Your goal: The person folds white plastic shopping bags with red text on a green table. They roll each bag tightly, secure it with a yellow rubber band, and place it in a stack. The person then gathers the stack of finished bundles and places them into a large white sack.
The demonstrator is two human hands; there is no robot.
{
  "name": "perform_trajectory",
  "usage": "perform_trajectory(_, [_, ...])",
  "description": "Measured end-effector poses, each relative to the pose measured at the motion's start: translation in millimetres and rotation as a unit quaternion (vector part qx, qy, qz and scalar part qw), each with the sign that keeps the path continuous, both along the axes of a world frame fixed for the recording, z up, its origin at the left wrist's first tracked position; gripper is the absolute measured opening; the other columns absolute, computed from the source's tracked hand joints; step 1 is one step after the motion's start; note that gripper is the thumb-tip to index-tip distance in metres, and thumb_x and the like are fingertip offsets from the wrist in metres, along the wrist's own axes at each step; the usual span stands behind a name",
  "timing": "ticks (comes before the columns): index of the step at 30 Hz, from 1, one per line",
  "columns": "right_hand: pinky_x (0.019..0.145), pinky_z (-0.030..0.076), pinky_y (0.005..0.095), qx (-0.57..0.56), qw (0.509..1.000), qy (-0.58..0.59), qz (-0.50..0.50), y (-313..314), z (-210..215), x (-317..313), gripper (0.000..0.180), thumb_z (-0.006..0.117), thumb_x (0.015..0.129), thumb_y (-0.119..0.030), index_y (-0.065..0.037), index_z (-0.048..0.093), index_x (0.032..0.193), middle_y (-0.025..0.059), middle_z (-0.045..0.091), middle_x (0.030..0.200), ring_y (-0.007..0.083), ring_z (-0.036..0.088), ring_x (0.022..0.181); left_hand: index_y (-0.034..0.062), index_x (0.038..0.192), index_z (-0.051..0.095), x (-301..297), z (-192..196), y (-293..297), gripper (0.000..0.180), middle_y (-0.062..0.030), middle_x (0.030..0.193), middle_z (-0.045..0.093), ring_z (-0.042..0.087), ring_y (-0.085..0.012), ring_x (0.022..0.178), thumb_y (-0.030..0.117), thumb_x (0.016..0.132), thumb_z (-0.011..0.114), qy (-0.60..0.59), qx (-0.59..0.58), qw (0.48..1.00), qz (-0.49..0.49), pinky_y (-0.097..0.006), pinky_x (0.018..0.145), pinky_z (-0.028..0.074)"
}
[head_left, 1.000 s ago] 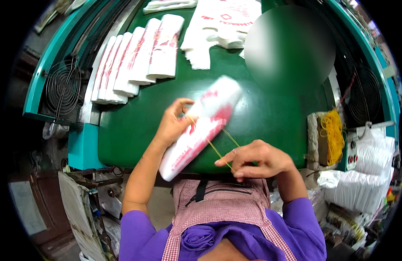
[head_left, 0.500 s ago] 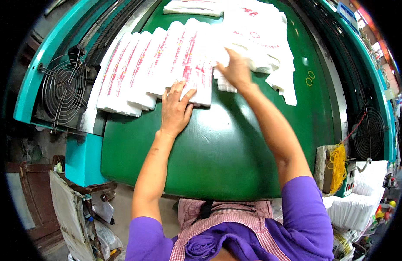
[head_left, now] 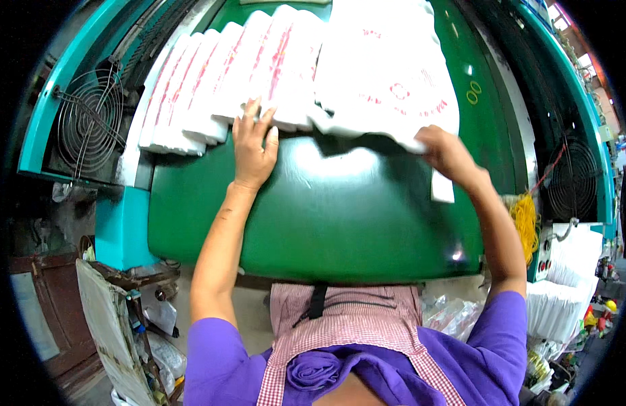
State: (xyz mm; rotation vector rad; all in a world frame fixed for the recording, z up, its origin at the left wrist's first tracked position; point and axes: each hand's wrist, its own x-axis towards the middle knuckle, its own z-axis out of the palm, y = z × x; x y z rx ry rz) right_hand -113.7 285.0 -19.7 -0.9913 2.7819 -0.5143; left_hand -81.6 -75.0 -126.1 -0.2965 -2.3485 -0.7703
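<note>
On the green belt lies a row of folded white plastic bag bundles with red print, overlapping one another. My left hand has its fingers spread, the fingertips touching the near ends of the bundles. To the right of the row, a flat white plastic bag with red print is spread out, its near edge lifted off the belt. The fingers of my right hand are closed on that bag's near right corner. A narrow white strip hangs down below this hand.
Round wire-guarded fans stand at the left and right of the belt. Yellow rubber bands hang beside a control box. Two yellow rubber bands lie on the belt's right side. White bag stacks stand at the right.
My right hand has moved right and nearer, drawing the bag's edge along and spreading it flatter. My left hand stays at the bundles' near ends. The view has shifted slightly.
</note>
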Motion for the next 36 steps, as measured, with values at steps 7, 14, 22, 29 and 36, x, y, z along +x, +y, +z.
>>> perform_trajectory(7, [0.104, 0.034, 0.0425, -0.13, 0.987, -0.091, -0.019, 49, -23, 153, 0.057, 0.074, 0.078, -0.027, -0.004, 0.054, 0.126, 0.0214, 0.042, 0.136, 0.037, 0.041, 0.125, 0.0068, 0.127, 0.054, 111, 32, 47, 0.042, -0.0184, 0.148, 0.03, 0.026, -0.0362, 0.138, 0.021, 0.088, 0.055, -0.246, -0.162, 0.918, -0.268, -0.045, 0.112, 0.023])
perform_trajectory(14, [0.113, 0.02, 0.0477, -0.008, 0.996, 0.008, -0.091, 92, -70, 222, 0.087, 0.073, 0.075, -0.044, -0.008, 0.033, 0.144, 0.0252, 0.016, 0.151, 0.0416, 0.016, 0.14, -0.0001, 0.145, 0.02, 187, 41, 89, 0.076, -0.0211, 0.148, 0.024, 0.033, -0.0324, 0.134, 0.01, 0.082, 0.063, -0.364, 0.421, 0.817, -0.147, -0.041, 0.105, 0.037])
perform_trajectory(22, [0.113, 0.022, 0.0432, -0.124, 0.974, 0.027, -0.185, 65, -83, 139, 0.082, 0.071, 0.079, -0.035, -0.008, 0.031, 0.144, 0.0229, 0.02, 0.151, 0.0358, 0.023, 0.14, -0.0056, 0.125, 0.044, 52, 37, 95, 0.052, -0.02, 0.108, 0.062, 0.065, -0.022, 0.086, 0.008, 0.08, 0.065, -0.449, 0.388, 0.795, -0.129, -0.032, 0.072, 0.054])
perform_trajectory(29, [0.103, 0.038, 0.0396, -0.573, 0.761, -0.086, -0.293, 87, -109, 111, 0.077, 0.066, 0.085, -0.029, -0.006, 0.024, 0.145, 0.0207, 0.037, 0.143, 0.0282, 0.04, 0.13, 0.0046, 0.096, 0.062, 127, 97, 129, 0.026, -0.0143, 0.084, 0.066, 0.066, -0.0283, 0.07, -0.002, 0.071, 0.067, -0.048, 0.026, 0.918, -0.393, -0.033, 0.06, 0.053])
perform_trajectory(36, [0.091, 0.048, 0.0343, -0.538, 0.802, -0.196, -0.17, 115, -75, 64, 0.053, 0.059, 0.091, -0.025, 0.0, 0.042, 0.135, 0.0171, 0.06, 0.116, 0.0224, 0.059, 0.105, 0.0042, 0.092, 0.055, 106, 124, 93, 0.029, -0.0054, 0.09, 0.059, 0.058, -0.0127, 0.081, -0.005, 0.07, 0.071, -0.091, 0.265, 0.934, -0.222, -0.025, 0.074, 0.048])
